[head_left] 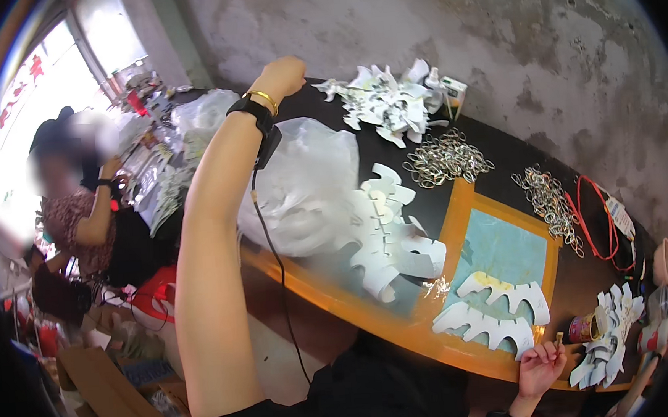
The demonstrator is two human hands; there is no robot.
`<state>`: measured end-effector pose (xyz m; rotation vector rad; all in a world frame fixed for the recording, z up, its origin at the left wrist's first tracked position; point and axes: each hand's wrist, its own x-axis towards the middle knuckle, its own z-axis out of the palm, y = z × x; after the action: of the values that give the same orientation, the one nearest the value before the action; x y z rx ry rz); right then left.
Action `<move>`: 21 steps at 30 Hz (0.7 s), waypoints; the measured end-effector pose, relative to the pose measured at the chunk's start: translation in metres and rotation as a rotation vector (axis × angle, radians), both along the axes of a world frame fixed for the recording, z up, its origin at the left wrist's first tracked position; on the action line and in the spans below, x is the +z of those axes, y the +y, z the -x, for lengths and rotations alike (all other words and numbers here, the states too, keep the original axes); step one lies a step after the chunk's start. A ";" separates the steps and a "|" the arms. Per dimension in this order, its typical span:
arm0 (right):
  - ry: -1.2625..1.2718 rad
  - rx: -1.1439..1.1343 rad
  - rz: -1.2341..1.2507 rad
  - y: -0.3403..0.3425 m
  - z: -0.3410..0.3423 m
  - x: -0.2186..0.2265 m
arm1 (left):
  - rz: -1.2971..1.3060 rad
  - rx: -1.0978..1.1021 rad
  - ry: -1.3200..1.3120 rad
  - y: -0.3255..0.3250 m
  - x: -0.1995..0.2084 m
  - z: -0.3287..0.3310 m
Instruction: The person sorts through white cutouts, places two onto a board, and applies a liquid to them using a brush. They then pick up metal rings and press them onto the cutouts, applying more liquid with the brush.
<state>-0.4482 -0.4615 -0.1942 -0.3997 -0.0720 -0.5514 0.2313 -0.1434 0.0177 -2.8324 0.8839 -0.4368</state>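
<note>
My left hand reaches far out above the back of the table, beside a translucent plastic bag. Its fingers are curled into a fist, and whatever might be inside is hidden. A dark strap with a cabled device and a yellow bangle circle that wrist. At the lower right, my right hand is closed in a pinch, with a small tan piece at the fingertips. Just beyond it, curved white notched paper strips lie on a blue-green sheet framed by orange tape. Overlapping white cutouts lie left of that.
Farther back are more white cutouts and a heap of metal rings. Another ring pile and a red cord lie right. A tin stands by stacked cutouts. Another person works at left; another forearm enters lower right.
</note>
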 end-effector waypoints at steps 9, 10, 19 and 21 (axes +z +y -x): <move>0.089 -0.087 -0.060 0.004 0.007 0.003 | -0.078 -0.027 -0.069 -0.075 -0.113 -0.091; 0.099 -0.082 -0.057 0.005 0.004 0.007 | -0.059 -0.017 -0.098 -0.080 -0.121 -0.096; 0.225 -0.037 -0.227 0.009 -0.011 0.035 | 0.011 0.110 0.107 -0.093 -0.156 -0.112; 0.248 -0.019 -0.223 0.006 -0.004 0.028 | 0.014 0.060 0.026 -0.090 -0.156 -0.116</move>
<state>-0.4447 -0.4557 -0.1659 -0.2488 0.2301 -0.5184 0.3473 -0.2331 -0.1379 -2.8752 0.8012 -0.4009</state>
